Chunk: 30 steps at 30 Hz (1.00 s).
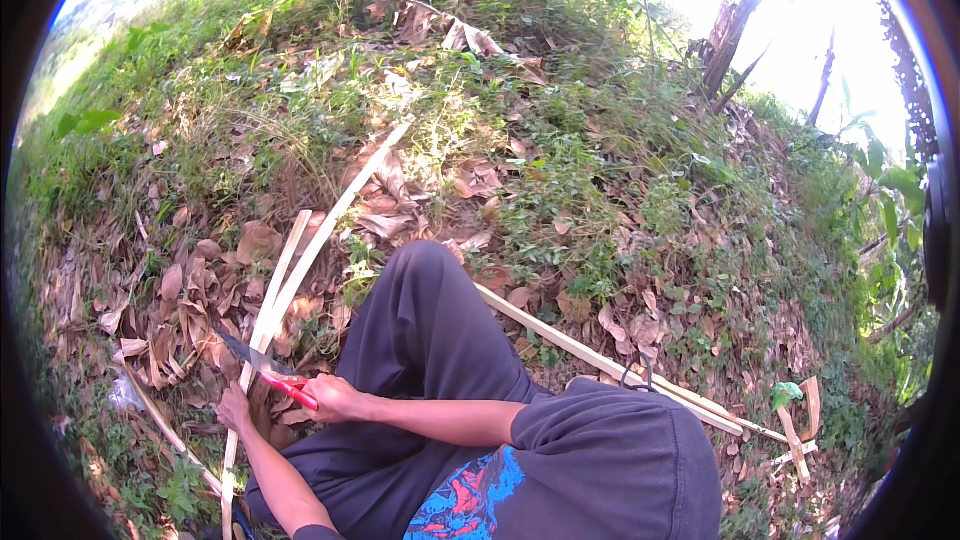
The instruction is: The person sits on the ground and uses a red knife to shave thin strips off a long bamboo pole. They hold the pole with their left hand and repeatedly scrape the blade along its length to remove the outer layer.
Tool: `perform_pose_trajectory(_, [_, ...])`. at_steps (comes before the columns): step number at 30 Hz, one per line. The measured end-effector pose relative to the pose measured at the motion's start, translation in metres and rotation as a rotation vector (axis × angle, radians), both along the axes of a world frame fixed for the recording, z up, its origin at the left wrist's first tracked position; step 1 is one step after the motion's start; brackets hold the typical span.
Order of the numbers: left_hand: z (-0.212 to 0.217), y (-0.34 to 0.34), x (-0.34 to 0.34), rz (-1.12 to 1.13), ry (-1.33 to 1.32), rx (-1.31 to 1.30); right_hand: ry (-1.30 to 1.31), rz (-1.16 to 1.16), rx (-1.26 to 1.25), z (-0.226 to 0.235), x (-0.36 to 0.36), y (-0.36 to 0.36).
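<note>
My right hand (336,399) is closed around the red handle of a knife (291,387). Its dark blade points up and left and crosses a long pale strip of split wood or bamboo (318,238). Beyond the blade the strip parts into two arms, the right one longer. Just below the blade, my left hand (233,408) is wrapped round the same strip, whose lower end runs down beside my left leg. Whether the edge cuts into the strip cannot be made out.
Another pale strip (590,356) lies on the ground to the right, partly behind my knee (425,285). Short offcuts (793,448) with a green scrap (786,394) are at the far right. A thin stick (172,434) lies at left. Dry leaves and weeds cover the slope; a tree trunk (733,20) stands behind.
</note>
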<state>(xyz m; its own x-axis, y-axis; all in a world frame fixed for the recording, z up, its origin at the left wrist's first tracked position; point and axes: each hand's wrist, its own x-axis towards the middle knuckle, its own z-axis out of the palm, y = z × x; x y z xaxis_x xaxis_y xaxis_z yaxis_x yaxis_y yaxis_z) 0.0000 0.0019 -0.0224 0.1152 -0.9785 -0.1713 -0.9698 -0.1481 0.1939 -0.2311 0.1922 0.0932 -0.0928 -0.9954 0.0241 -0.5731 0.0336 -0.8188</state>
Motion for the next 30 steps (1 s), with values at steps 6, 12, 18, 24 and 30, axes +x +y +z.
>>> perform_pose_trajectory(6, [0.011, 0.004, -0.002, 0.025, 0.008, 0.021, 0.037, -0.011, -0.121, -0.017, 0.003, -0.001])
perform_pose_trajectory(12, [0.013, 0.007, -0.004, 0.013, 0.01, 0.016, -0.003, 0.054, 0.095, -0.006, 0.0, -0.003])
perform_pose_trajectory(18, [0.009, 0.005, 0.001, 0.032, 0.031, 0.014, 0.02, 0.073, 0.09, 0.001, -0.002, -0.004])
perform_pose_trajectory(24, [0.008, 0.005, -0.009, 0.037, 0.057, -0.033, 0.126, 0.013, -0.068, -0.023, -0.001, -0.003])
perform_pose_trajectory(30, [0.006, 0.006, 0.0, 0.051, 0.06, -0.039, -0.018, 0.037, 0.02, -0.027, 0.002, -0.007])
